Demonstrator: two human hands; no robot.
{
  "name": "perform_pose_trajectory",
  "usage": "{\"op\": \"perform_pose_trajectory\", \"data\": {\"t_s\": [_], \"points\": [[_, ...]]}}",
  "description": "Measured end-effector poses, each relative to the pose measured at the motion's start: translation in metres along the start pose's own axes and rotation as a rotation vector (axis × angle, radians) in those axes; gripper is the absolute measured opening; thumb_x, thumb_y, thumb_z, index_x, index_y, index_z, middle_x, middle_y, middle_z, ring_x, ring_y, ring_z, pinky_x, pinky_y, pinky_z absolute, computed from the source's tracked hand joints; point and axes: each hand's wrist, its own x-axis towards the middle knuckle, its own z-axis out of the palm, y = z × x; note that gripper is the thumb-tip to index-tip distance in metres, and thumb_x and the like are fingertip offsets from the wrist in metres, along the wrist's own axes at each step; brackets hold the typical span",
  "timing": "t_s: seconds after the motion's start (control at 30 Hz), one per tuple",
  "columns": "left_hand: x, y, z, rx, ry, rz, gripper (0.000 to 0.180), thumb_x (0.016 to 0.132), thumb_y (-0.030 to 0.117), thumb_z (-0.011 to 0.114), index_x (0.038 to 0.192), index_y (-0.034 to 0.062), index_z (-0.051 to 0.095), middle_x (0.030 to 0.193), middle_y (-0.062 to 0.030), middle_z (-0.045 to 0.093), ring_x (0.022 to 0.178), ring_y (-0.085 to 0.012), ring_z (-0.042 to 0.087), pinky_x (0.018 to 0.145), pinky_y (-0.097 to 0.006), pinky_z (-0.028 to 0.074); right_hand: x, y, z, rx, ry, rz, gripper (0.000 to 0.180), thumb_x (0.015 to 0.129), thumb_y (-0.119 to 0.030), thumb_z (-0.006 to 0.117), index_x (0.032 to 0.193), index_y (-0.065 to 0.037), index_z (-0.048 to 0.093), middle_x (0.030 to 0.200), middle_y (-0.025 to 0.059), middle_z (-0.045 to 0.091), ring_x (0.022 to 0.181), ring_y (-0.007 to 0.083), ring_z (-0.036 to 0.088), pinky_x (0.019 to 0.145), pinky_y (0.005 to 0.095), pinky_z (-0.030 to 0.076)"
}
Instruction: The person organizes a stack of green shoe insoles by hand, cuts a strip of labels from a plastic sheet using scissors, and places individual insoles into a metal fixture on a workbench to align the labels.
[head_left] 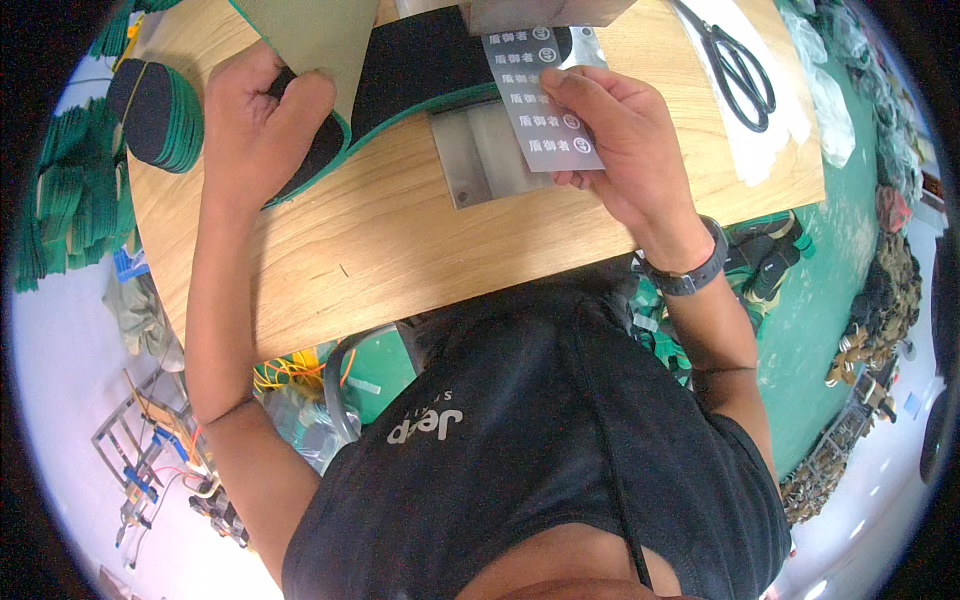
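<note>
Your left hand [262, 125] is clenched on the edge of a black insole-shaped piece with a green rim [410, 75], its fingers curled over the spot where an olive-green sheet [315, 35] overlaps that piece near the far left of the wooden table [380, 240]. Your right hand [615, 145] pinches a grey strip of transfer labels [540, 100] between thumb and fingers; the strip carries a column of small white printed marks and runs from your fingertips up toward the metal head of a press [540, 12] at the far edge of the table. The strip's lower end lies over a bare metal plate [485, 155] set into the tabletop, just in front of the black piece, and the strip crosses that piece's right end. A dark watch band [695, 270] sits on your right wrist. To the far left, at the table's corner, stands a stack of black, green-edged insoles [155, 110], well apart from your left hand. On the far right, a pair of black-handled scissors [740, 65] rests on a white cloth patch [760, 110], apart from your right hand. Beyond the table's right edge the floor is green [830, 300], with heaps of small items along it too blurred to tell.
</note>
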Motion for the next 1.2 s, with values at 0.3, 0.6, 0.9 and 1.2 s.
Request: {"op": "perform_pose_trajectory", "data": {"t_s": [0.3,0.6,0.9,1.2], "points": [[0.008,0.026,0.014,0.072,-0.062,0.018,0.028,0.075,0.014,0.061,0.1,0.0003,0.058,0.079,-0.0126,0.057,0.073,-0.0163,0.054,0.069,-0.03,0.045,-0.002,-0.001,0.001,-0.071,0.017,-0.006,0.026,0.089,-0.021,0.058,0.073,0.0,0.059,0.058,0.0059,0.058,0.043,0.0114,0.054,0.036,0.0208,0.039],[0.015,0.034,0.023,0.381,-0.141,0.071,0.071,0.065,0.026,0.08,0.125,0.0025,0.049,0.106,-0.0158,0.063,0.096,-0.0229,0.061,0.087,-0.032,0.046,-0.008,-0.004,0.001,-0.095,-0.018,-0.037,0.026,0.089,-0.022,0.058,0.074,-0.001,0.059,0.057,0.0032,0.056,0.044,0.0109,0.055,0.038,0.0211,0.038],[0.002,0.017,0.009,0.004,-0.008,-0.104,0.022,0.074,0.014,0.06,0.09,-0.0009,0.062,0.07,-0.0102,0.06,0.065,-0.0132,0.054,0.063,-0.03,0.046,-0.042,0.005,-0.026,0.03,0.22,-0.244,0.025,0.092,-0.022,0.053,0.078,-0.003,0.058,0.053,0.0039,0.054,0.044,0.0105,0.052,0.04,0.0185,0.036],[-0.004,0.006,-0.001,-0.216,0.118,-0.267,0.023,0.077,0.014,0.057,0.092,-0.0015,0.063,0.078,-0.0045,0.064,0.071,-0.011,0.055,0.066,-0.027,0.046,-0.005,-0.007,-0.006,-0.187,-0.045,0.017,0.029,0.091,-0.025,0.055,0.069,-0.006,0.057,0.052,0.0037,0.056,0.04,0.0081,0.048,0.037,0.0197,0.033]]}}
